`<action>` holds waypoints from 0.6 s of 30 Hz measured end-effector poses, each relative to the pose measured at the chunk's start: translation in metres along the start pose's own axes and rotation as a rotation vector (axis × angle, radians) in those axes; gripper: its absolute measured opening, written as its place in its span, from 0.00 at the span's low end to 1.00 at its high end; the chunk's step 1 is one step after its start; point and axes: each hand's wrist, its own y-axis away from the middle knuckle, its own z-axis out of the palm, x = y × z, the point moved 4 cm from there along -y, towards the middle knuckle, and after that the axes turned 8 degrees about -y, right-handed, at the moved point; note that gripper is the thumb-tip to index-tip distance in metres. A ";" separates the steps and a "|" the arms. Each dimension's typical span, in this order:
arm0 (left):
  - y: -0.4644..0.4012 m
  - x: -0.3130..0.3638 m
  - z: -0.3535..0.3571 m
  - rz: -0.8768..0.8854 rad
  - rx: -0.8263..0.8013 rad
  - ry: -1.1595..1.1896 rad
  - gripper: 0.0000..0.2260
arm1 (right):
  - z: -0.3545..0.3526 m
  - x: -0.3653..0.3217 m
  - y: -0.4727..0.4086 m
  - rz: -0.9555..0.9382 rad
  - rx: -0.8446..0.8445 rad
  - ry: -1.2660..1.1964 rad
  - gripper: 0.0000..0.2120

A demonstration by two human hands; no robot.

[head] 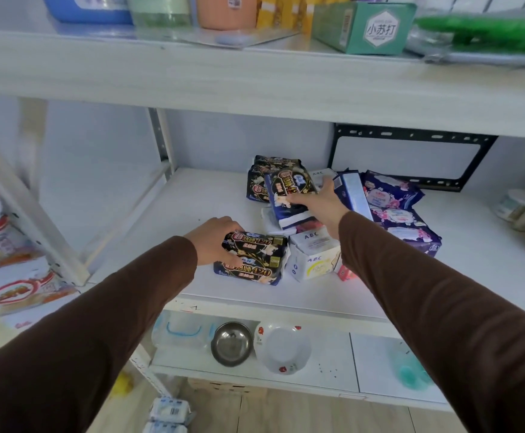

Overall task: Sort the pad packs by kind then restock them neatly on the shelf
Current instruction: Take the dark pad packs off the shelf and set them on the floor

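Observation:
Pad packs lie in a loose heap on the white middle shelf (211,195). My left hand (212,237) grips the left end of a black-and-gold pack (256,246) stacked on another like it (248,271) at the shelf front. My right hand (315,203) holds a tilted black pack (287,189) above the heap. Two more black packs (259,179) lie behind it. White ABC packs (312,254) sit in the middle. Purple flowered packs (406,223) and a blue box (351,192) lie to the right.
A black metal bracket (411,135) hangs on the back wall. The upper shelf (255,79) overhangs, with a green box (367,26) on it. Bowls (231,342) sit on the lower shelf. Jars (517,204) stand far right. Red-and-white packages (14,289) lie left.

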 end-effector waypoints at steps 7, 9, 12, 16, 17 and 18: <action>0.034 -0.011 -0.005 0.017 0.059 0.047 0.25 | 0.002 -0.004 0.050 -0.132 -0.073 -0.082 0.33; 0.048 -0.011 -0.007 0.022 0.059 0.075 0.25 | 0.002 -0.002 0.071 -0.138 -0.095 -0.097 0.29; 0.071 -0.009 -0.008 0.019 0.053 0.129 0.24 | -0.001 0.006 0.102 -0.187 -0.129 -0.070 0.31; 0.108 -0.009 0.002 -0.005 0.031 0.131 0.24 | -0.003 0.022 0.145 -0.185 -0.230 0.008 0.34; 0.118 -0.009 0.006 -0.017 0.028 0.131 0.24 | -0.002 0.027 0.153 -0.173 -0.256 0.017 0.33; 0.128 -0.010 0.012 -0.032 0.022 0.133 0.24 | -0.003 0.033 0.162 -0.160 -0.267 0.022 0.32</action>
